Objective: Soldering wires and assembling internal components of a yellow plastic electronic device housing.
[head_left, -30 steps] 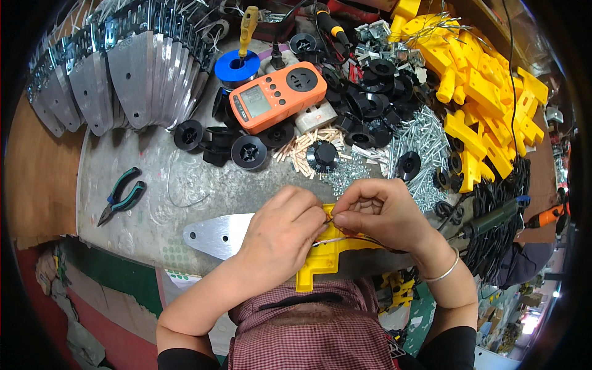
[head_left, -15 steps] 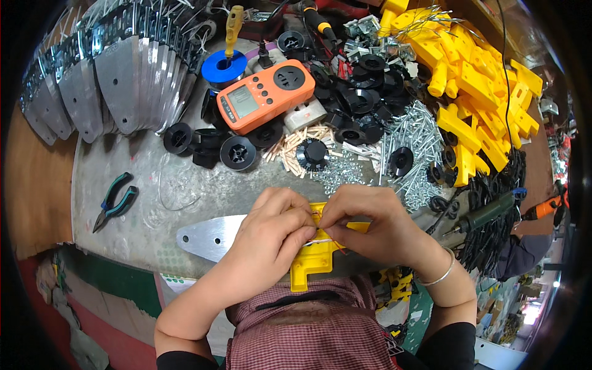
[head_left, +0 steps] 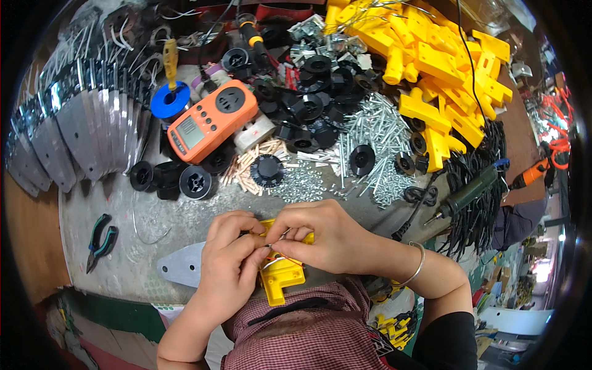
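Both of my hands work at a yellow plastic housing half, which lies open side up at the bench's front edge. My left hand is closed, its thumb and forefinger pinched on a thin wire just above the housing. Directly opposite, my right hand also pinches thin wire, its fingertips almost touching the left ones. A white wire and a red one lie in the housing below the fingers. The fingers hide the wire ends and the housing's far part. A flat metal blade plate with two holes sticks out left from beneath my left hand.
Pliers lie at left, near fanned metal plates. Behind my hands are an orange meter, black knobs, and loose screws. Yellow housings are piled at far right, beside a green electric screwdriver and black cords.
The whole view has shifted and tilted, so the bench sits further left. My fingertips have changed their hold, and wire now shows between them above the housing.
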Tool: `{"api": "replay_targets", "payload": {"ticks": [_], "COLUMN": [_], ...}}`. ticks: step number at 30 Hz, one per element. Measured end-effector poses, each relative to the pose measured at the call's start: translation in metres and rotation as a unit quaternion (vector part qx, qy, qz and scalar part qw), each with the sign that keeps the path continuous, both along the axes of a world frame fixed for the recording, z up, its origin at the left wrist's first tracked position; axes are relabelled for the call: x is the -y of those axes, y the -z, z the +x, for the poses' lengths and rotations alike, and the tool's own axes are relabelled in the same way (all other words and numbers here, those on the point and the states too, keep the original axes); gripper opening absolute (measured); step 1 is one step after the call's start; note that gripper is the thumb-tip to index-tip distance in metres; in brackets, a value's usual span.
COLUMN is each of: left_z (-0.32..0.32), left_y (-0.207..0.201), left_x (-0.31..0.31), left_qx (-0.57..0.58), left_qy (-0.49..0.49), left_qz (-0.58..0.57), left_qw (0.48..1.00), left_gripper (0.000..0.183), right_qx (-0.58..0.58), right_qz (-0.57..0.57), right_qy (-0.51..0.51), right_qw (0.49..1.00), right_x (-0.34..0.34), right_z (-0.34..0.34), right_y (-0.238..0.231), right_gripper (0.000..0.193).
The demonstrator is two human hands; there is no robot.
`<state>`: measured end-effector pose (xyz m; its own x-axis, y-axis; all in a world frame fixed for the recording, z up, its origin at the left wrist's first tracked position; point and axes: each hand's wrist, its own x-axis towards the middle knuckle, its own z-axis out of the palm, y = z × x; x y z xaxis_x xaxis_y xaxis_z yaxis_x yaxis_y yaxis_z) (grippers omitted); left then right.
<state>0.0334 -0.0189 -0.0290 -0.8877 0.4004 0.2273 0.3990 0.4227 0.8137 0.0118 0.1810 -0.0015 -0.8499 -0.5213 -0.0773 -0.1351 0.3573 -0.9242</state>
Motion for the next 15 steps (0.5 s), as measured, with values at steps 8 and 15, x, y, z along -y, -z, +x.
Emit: {"api": "replay_targets", "payload": {"ticks": [8, 15], "left_z": [-0.008, -0.006], "left_y": [-0.022, -0.006], "left_x": [0.001, 0.002], "left_qx": [0.049, 0.011], "left_qy": [0.041, 0.002], "left_qz": [0.031, -0.021], "left_qw": [0.997, 1.000], "left_gripper": [0.014, 0.013], "right_qx": [-0.032, -0.094], "right_qz": [0.016, 0.066], "right_qy": [0.017, 0.049], "right_qw": [0.999, 0.992], "right_x": [-0.011, -0.027], "right_z": [0.000, -0.021], "right_y": [-0.009, -0.018], "right_gripper": [0.012, 0.007]}}
